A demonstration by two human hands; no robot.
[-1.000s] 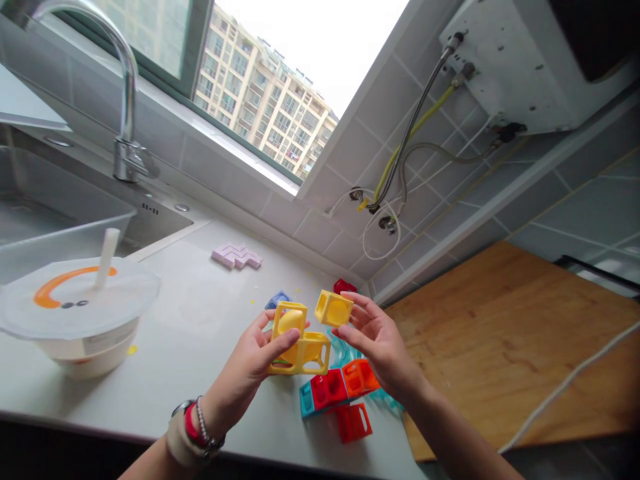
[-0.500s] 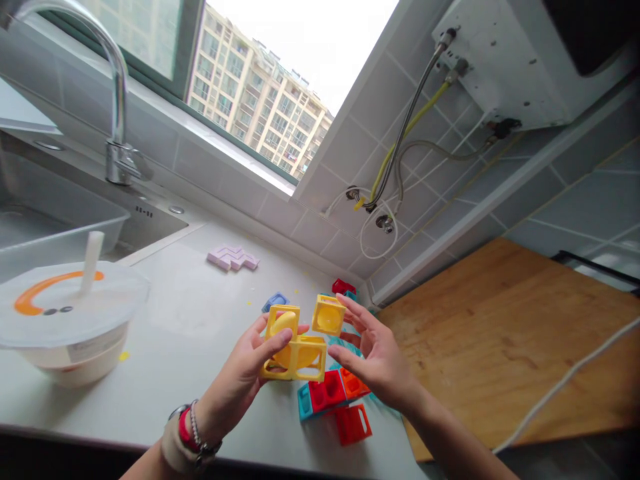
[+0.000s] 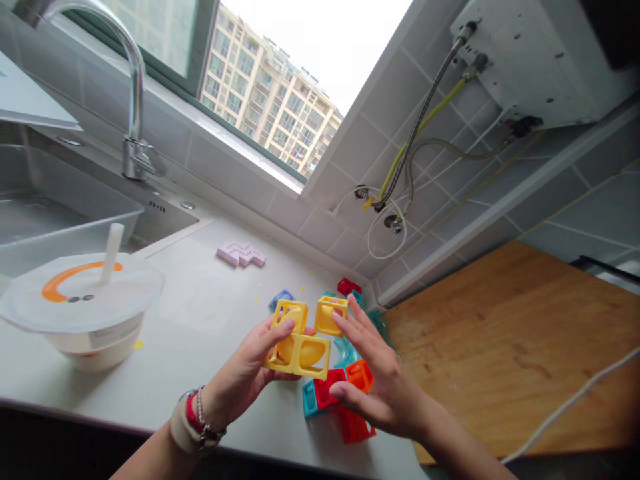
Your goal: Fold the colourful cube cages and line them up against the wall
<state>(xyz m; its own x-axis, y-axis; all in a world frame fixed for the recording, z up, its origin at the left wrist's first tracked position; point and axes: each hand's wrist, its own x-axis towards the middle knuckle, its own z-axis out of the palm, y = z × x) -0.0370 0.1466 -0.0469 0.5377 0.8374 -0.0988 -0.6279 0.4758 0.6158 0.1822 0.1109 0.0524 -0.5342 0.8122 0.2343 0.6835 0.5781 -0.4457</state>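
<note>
My left hand [image 3: 253, 363] grips a yellow L-shaped piece [image 3: 300, 353] made of joined open-sided cube blocks, thumb on its upper block. Above its right end is a single yellow cube block [image 3: 331, 316], with rounded yellow forms inside both pieces. The fingers of my right hand [image 3: 377, 373] are on that cube, one across its front and one at its right side, while the thumb stays apart below. Whether the two yellow pieces touch is unclear. Beneath my right hand lie red blocks [image 3: 324, 390], an orange block [image 3: 359, 375] and a teal block [image 3: 310, 398], partly hidden.
A lilac zigzag piece [image 3: 241, 254] and a blue block [image 3: 281, 298] lie on the white counter [image 3: 200, 320]. On the left stands a lidded cup [image 3: 95, 340] with a straw, near the sink [image 3: 165, 220]. A wooden board [image 3: 500, 347] with a white cord is at right.
My right fingers have shifted further over the single yellow cube, one now across its front. The yellow L-shaped piece has tilted slightly in my left hand. The whole view has moved a little.
</note>
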